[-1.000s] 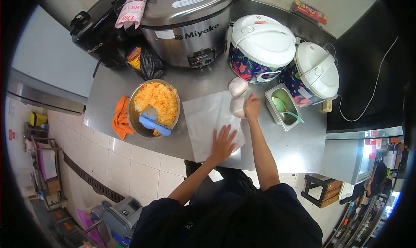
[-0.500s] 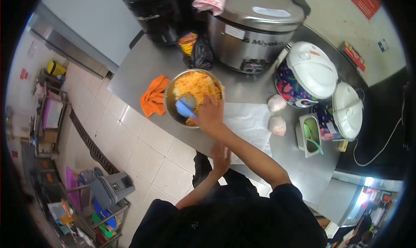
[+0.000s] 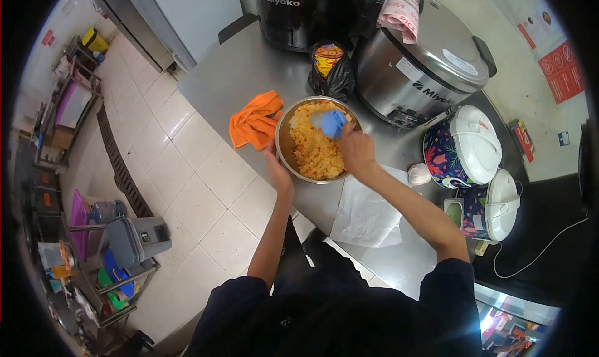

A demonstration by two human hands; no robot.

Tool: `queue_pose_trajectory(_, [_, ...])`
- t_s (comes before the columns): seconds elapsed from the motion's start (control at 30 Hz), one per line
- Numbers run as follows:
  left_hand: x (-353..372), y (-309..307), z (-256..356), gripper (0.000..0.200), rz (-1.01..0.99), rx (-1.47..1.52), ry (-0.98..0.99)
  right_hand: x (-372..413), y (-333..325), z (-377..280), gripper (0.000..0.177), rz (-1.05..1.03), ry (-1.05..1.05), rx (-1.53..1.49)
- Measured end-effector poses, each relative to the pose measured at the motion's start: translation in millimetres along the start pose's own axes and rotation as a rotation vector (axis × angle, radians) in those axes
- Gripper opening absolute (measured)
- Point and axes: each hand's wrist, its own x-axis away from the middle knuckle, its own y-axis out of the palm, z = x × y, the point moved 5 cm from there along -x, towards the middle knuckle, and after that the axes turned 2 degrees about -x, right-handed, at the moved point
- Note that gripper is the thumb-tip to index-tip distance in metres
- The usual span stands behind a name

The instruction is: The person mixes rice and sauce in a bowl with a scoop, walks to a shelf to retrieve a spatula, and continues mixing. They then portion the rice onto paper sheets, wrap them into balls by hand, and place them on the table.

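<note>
A round steel bowl (image 3: 284, 146) of orange-yellow rice (image 3: 318, 151) stands near the counter's left edge. My right hand (image 3: 358, 150) is over the bowl's right rim, closed round the handle end of a blue tool (image 3: 333, 124), perhaps a scoop, whose far end lies on the rice. My left hand (image 3: 279, 175) rests against the bowl's lower left side with its fingers extended along the wall. An orange cloth (image 3: 254, 121) lies crumpled left of the bowl. White paper sheets (image 3: 367, 212) are spread below and right of it.
Behind the bowl are a black plastic bag (image 3: 334, 76), a black cooker (image 3: 299, 14) and a steel cooker (image 3: 399, 70). To the right stand two patterned pots with white lids (image 3: 477, 141), a wrapped ball (image 3: 419, 174) and a small steel container (image 3: 453, 211).
The view has shifted and turned. My left hand has come up from below the counter edge to the bowl's side. My right hand and the blue tool have moved to the bowl's upper right.
</note>
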Motion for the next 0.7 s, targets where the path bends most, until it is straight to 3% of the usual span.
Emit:
queue_pose_trajectory(0.07, [-2.4,18.2,3.7,0.061,-0.100,0.262,-0.152,0.0,10.8,-6.7,0.027,0.033,-0.037,0.105])
queue_pose_trajectory(0.17, [-1.6,26.4,6.2,0.064,-0.069,0.359,-0.122,-3.3,18.0,-18.3,0.020,-0.166,-0.039,-0.066])
queue_pose_trajectory(0.33, [-9.8,24.8,-5.9,0.066,-0.089,0.358,-0.126,-2.5,12.7,-64.1,0.013,-0.231,-0.243,-0.287])
queue_pose_trajectory(0.4, [-12.6,20.4,-9.9,0.066,-0.097,0.390,-0.136,-2.3,20.3,-69.3,0.014,-0.352,-0.164,-0.371])
queue_pose_trajectory(0.5, [-11.9,18.7,-13.5,0.065,-0.087,0.411,-0.179,-9.0,46.6,-56.1,0.025,-0.530,-0.257,-0.431])
queue_pose_trajectory(0.57, [-12.9,19.2,-6.5,0.068,-0.118,0.392,-0.141,-13.1,57.3,-35.6,0.030,-0.781,0.100,-0.985])
queue_pose_trajectory(0.6, [-13.0,17.3,-7.4,0.068,-0.121,0.393,-0.138,-14.4,52.3,-29.1,0.030,-0.776,0.099,-0.986])
queue_pose_trajectory(0.67, [-13.4,15.2,-10.0,0.072,-0.167,0.339,-0.136,-6.6,50.3,-20.6,0.032,-1.018,0.290,-1.260])
queue_pose_trajectory(0.7, [-13.4,13.9,-8.1,0.072,-0.165,0.339,-0.135,-5.7,51.9,-15.1,0.032,-1.019,0.289,-1.259])
